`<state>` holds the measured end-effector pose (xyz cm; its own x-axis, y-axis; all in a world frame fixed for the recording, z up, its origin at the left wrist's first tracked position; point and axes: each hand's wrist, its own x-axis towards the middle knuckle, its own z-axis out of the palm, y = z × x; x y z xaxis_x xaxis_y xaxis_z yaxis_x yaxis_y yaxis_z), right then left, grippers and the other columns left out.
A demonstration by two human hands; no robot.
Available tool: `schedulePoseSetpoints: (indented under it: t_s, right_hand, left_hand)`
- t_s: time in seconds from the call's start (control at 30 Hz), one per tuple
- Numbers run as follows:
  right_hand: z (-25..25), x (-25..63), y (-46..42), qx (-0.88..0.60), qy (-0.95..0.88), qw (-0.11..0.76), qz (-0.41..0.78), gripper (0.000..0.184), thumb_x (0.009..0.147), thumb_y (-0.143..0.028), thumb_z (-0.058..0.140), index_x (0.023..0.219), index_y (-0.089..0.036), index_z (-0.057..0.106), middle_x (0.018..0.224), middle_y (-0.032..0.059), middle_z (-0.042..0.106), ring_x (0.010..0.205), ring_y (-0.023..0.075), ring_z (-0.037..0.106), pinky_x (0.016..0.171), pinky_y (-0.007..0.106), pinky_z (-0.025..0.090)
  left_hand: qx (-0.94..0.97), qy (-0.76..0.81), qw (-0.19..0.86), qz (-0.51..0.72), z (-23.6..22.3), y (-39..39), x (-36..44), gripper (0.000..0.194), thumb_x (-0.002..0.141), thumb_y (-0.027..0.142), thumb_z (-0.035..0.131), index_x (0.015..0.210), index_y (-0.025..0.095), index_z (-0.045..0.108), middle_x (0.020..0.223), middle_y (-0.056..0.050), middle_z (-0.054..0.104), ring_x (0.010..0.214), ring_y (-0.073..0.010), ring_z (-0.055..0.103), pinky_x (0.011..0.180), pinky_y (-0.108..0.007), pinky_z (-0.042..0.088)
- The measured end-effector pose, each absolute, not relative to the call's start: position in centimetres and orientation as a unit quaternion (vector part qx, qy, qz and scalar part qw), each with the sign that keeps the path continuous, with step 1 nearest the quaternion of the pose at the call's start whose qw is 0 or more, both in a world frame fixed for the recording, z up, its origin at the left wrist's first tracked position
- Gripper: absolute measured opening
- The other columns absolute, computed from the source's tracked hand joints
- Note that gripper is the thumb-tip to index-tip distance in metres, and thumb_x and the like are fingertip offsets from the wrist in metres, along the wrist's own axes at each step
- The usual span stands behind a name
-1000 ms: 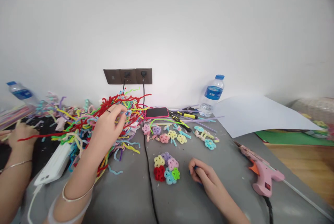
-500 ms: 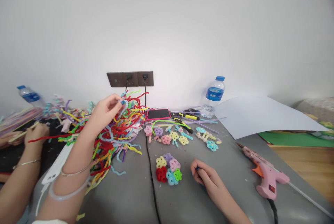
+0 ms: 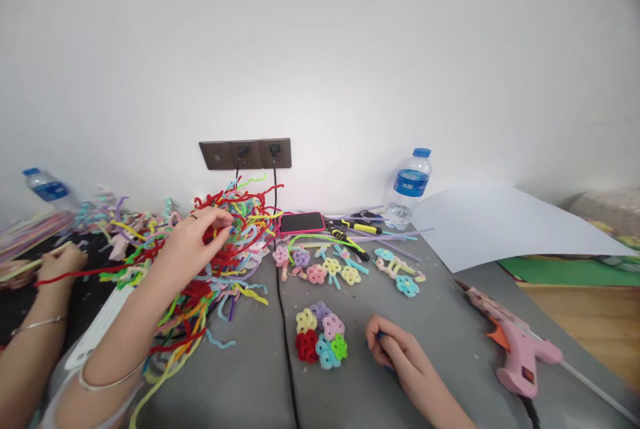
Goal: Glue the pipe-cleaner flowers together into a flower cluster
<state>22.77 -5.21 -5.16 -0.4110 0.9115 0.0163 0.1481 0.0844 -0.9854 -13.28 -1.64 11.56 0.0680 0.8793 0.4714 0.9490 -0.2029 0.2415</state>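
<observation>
My left hand [image 3: 203, 239] reaches over a tangled pile of pipe cleaners [image 3: 197, 295] in many colours, its thumb and fingers apart. Red and light blue strands show by its fingertips; none is clearly held. On the grey table my right hand [image 3: 395, 349] rests as a loose fist; what it holds, if anything, is hidden. Left of this hand lies a cluster of small pipe-cleaner flowers [image 3: 327, 354] in red, yellow, purple, pink, blue and green. Behind it are several loose flowers [image 3: 332, 266] and a piece with blue flowers [image 3: 407, 285].
A pink glue gun [image 3: 523, 355] lies at right, near white paper [image 3: 480, 229]. A water bottle [image 3: 410, 185], yellow-black pliers [image 3: 350, 242] and a phone [image 3: 301, 222] stand along the wall. A black cable [image 3: 285, 342] crosses the table. At left, a co-worker's hand [image 3: 65, 261] holds a pale pipe cleaner.
My left hand has moved down and slightly left over the pile, and its fingers have parted from a light blue pipe cleaner. My right hand stays in place. The view has shifted slightly.
</observation>
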Motion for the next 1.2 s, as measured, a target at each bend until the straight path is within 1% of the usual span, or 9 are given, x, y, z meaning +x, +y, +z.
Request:
schedulePoseSetpoints:
  t_s: [0.3,0.43,0.53,0.63,0.73,0.83,0.93,1.07,1.2]
  right_hand:
    - [-4.7,22.7,-5.2,-0.407,-0.647,0.345,0.545,0.031,0.094,-0.043,0.039,0.076,-0.021,0.051,0.06,-0.0058,0.032,0.056,0.0141,0.028,0.056,0.028,0.025]
    - [-4.4,22.8,-5.2,-0.402,-0.647,0.339,0.552,0.028,0.092,-0.04,0.039,0.075,-0.021,0.05,0.059,-0.0059,0.032,0.056,0.0141,0.028,0.056,0.028,0.025]
    - [-4.3,22.8,-5.3,-0.404,-0.645,0.337,0.554,0.028,0.092,-0.041,0.039,0.075,-0.021,0.05,0.059,-0.0062,0.032,0.056,0.0139,0.027,0.055,0.027,0.024]
    - [-4.2,22.8,-5.4,-0.406,-0.647,0.336,0.551,0.028,0.092,-0.04,0.039,0.075,-0.021,0.051,0.058,-0.0063,0.032,0.055,0.0137,0.027,0.055,0.027,0.024]
    - [-4.3,22.8,-5.4,-0.406,-0.648,0.338,0.549,0.03,0.093,-0.042,0.04,0.075,-0.021,0.051,0.058,-0.0058,0.032,0.056,0.0139,0.028,0.055,0.027,0.024]
    - [-4.8,22.9,-5.5,-0.404,-0.645,0.342,0.552,0.032,0.095,-0.044,0.04,0.076,-0.021,0.051,0.059,-0.0056,0.032,0.056,0.0139,0.028,0.055,0.027,0.024]
    - [-5.1,23.0,-5.4,-0.402,-0.644,0.343,0.553,0.033,0.096,-0.044,0.039,0.076,-0.021,0.051,0.059,-0.0057,0.032,0.056,0.0137,0.027,0.055,0.027,0.024]
    - [-5.3,23.0,-5.3,-0.395,-0.652,0.341,0.55,0.036,0.096,-0.047,0.038,0.076,-0.021,0.051,0.059,-0.0058,0.032,0.055,0.0137,0.027,0.055,0.027,0.024]
    - [-5.1,23.0,-5.3,-0.399,-0.654,0.34,0.545,0.039,0.095,-0.052,0.039,0.074,-0.021,0.051,0.058,-0.0055,0.033,0.055,0.014,0.028,0.054,0.027,0.025]
  left_hand:
    - [-0.79,-0.567,0.139,-0.19,12.5,0.8,-12.8,0.032,0.093,0.032,0.042,0.11,0.02,0.066,0.109,-0.009,0.073,0.105,-0.028,0.066,0.096,-0.041,0.051]
    - [-0.816,-0.535,0.18,-0.127,11.7,2.9,-11.6,0.037,0.093,0.026,0.042,0.12,0.016,0.065,0.121,-0.013,0.069,0.114,-0.0307,0.061,0.103,-0.046,0.048]
    - [-0.824,-0.527,0.186,-0.095,11.0,4.3,-11.1,0.034,0.092,0.021,0.043,0.115,0.016,0.067,0.121,-0.014,0.068,0.114,-0.0318,0.06,0.1,-0.047,0.048]
    - [-0.82,-0.539,0.182,-0.066,10.8,5.0,-10.9,0.027,0.09,0.019,0.047,0.103,0.018,0.071,0.105,-0.012,0.072,0.101,-0.0323,0.063,0.091,-0.049,0.05]
    - [-0.816,-0.546,0.177,-0.074,11.0,4.9,-10.9,0.023,0.089,0.019,0.05,0.096,0.02,0.072,0.098,-0.009,0.073,0.096,-0.0313,0.064,0.088,-0.047,0.05]
    - [-0.817,-0.542,0.159,-0.115,11.7,4.1,-11.0,0.022,0.091,0.021,0.05,0.097,0.021,0.072,0.1,-0.007,0.073,0.098,-0.0286,0.065,0.09,-0.044,0.049]
    - [-0.8,-0.546,0.166,-0.184,12.6,3.4,-11.4,0.027,0.093,0.024,0.047,0.11,0.019,0.068,0.111,-0.01,0.07,0.105,-0.0278,0.063,0.095,-0.042,0.049]
    - [-0.756,-0.583,0.213,-0.209,13.2,3.3,-12.6,0.039,0.092,0.026,0.05,0.129,0.016,0.06,0.129,-0.015,0.062,0.12,-0.0326,0.055,0.104,-0.047,0.044]
    - [-0.777,-0.593,0.134,-0.164,12.7,3.5,-13.7,0.032,0.091,0.026,0.051,0.118,0.018,0.066,0.117,-0.012,0.069,0.109,-0.0296,0.062,0.099,-0.045,0.049]
